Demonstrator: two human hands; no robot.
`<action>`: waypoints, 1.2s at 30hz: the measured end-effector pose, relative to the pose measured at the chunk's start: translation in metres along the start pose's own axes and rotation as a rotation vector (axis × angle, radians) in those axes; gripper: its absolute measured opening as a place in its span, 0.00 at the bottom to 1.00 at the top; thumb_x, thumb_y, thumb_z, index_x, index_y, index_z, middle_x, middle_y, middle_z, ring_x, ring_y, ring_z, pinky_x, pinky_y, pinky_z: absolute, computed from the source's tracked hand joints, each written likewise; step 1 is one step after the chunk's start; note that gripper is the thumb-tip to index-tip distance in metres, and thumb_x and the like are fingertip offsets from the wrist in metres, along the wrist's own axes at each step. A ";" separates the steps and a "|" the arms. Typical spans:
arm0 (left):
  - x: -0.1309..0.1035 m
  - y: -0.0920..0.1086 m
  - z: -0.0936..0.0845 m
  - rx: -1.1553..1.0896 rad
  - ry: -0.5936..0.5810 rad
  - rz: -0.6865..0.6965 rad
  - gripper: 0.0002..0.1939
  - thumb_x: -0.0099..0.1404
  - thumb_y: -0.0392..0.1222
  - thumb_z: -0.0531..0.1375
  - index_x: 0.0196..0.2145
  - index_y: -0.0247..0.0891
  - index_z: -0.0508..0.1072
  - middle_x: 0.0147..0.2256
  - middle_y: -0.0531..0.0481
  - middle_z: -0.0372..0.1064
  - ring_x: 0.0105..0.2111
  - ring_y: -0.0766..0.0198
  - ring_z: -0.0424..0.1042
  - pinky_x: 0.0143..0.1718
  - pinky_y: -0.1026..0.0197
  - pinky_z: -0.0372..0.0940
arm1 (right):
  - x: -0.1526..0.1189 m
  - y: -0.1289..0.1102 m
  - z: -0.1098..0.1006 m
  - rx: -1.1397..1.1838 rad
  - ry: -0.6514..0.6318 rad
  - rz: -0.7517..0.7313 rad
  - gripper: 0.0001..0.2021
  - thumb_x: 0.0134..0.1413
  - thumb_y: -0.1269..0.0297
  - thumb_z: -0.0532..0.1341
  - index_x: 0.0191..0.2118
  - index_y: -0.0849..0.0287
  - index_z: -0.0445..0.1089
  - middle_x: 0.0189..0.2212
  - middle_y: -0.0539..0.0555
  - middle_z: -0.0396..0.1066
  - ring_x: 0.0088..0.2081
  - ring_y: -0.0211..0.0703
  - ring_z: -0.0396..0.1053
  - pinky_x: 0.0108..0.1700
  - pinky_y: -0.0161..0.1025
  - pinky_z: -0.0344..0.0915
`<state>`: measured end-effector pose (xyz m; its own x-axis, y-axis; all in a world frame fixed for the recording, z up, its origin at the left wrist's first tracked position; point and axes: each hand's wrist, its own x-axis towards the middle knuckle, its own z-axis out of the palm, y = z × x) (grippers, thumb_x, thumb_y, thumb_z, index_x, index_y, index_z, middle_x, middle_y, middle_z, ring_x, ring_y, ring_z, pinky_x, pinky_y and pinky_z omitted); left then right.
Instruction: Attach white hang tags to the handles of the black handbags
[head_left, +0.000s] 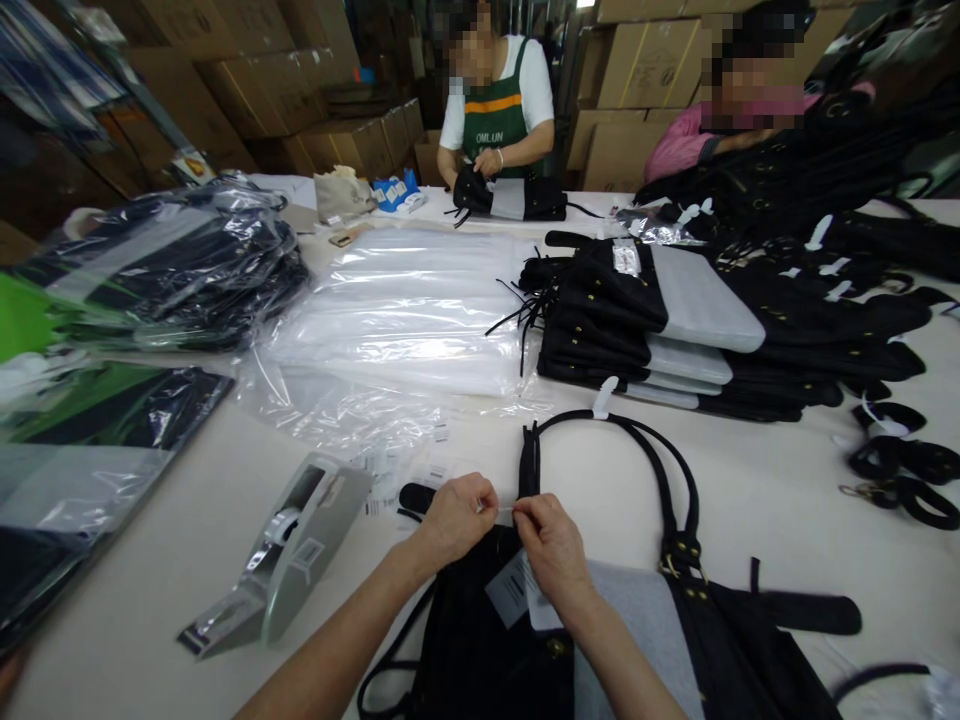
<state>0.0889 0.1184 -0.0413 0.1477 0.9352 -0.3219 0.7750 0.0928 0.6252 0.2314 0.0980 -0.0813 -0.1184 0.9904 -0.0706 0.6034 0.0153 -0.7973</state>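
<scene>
A black handbag (480,630) with a grey wrapped middle lies on the table in front of me, its looped handles (686,470) stretched away from me. Over its upper left edge, my left hand (460,515) pinches one side of a thin whitish strip (504,516). The fingertips of my right hand (553,548) close on the strip's other side, a short gap away. Below my right hand hang a grey tag (510,590) and a white tag (538,600), partly covered by that hand. How the strip joins the bag is hard to make out.
A tape dispenser (300,560) stands left of my arms. Clear plastic bags (420,310) lie ahead, with stacked black bags (600,310) to their right. Wrapped dark bags (172,260) fill the left. Black straps (900,460) lie at right. Two people work across the table (757,470).
</scene>
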 end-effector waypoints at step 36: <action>0.008 -0.008 0.030 -0.481 -0.006 -0.044 0.05 0.45 0.37 0.55 0.20 0.34 0.70 0.21 0.53 0.66 0.25 0.66 0.64 0.29 0.64 0.57 | 0.002 0.006 -0.002 0.108 0.015 0.163 0.10 0.47 0.64 0.50 0.25 0.58 0.67 0.24 0.52 0.66 0.28 0.42 0.65 0.32 0.38 0.62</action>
<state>0.1019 0.1150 -0.0701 0.1258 0.9249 -0.3587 0.4088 0.2812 0.8682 0.2366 0.1001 -0.0851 -0.0144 0.9806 -0.1957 0.5251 -0.1592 -0.8360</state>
